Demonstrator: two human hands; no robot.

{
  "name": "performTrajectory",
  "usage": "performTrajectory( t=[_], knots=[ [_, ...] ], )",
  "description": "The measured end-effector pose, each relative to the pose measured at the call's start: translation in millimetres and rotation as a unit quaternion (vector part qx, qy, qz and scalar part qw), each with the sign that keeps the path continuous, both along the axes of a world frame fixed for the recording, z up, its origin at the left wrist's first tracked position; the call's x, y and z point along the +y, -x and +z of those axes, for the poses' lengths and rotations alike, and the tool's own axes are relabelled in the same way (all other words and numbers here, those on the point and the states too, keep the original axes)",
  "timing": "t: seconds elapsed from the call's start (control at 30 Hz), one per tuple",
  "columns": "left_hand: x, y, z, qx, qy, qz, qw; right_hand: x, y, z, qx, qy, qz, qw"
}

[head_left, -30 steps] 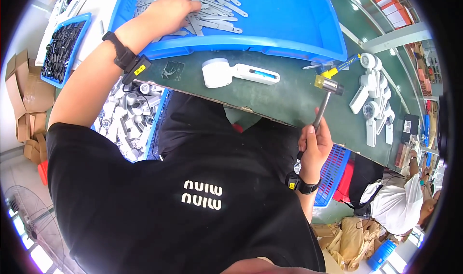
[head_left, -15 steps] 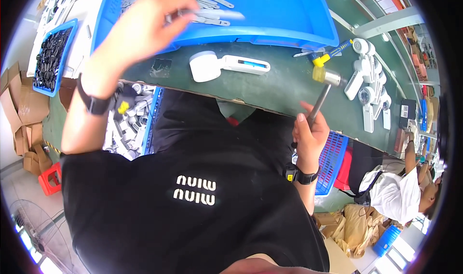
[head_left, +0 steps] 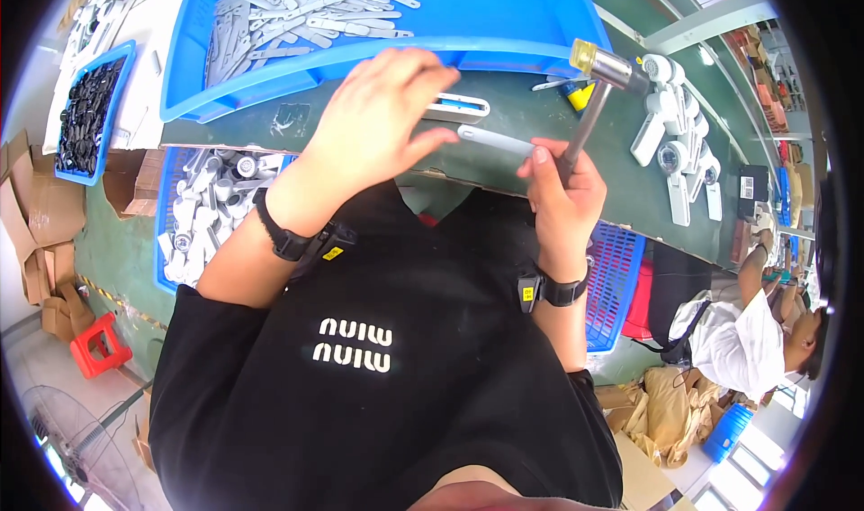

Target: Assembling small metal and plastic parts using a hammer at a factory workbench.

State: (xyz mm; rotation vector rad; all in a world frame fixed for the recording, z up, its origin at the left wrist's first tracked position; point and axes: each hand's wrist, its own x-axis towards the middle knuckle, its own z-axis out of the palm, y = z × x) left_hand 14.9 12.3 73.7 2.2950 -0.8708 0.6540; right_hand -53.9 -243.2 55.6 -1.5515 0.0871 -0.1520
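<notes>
Above the green tabletop [head_left: 621, 196], right hand [head_left: 569, 187] grips hammer [head_left: 589, 124], grey strip [head_left: 495, 140] (left hand [head_left: 378, 115] loosely spread).

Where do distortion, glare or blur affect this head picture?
In the head view, the front edge of the blue bin bows with fisheye distortion; glare washes out patches near the lower left and right rim; the left hand is brightly lit; the dark end of the hammer looks slightly soft.
</notes>
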Motion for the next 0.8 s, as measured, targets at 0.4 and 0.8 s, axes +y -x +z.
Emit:
performTrajectory(
  t=[0.4, 0.8],
  knots=[
    [-3, 9, -32, 0.064, -0.028, 0.026, 0.997, 12, -6, -2, 0.036, -0.021, -0.010, 0.999],
    [-3, 11, -35, 0.106, 0.017, -0.024, 0.994, 22, -20, -6, 0.067, 0.059, 0.015, 0.996]
  ],
)
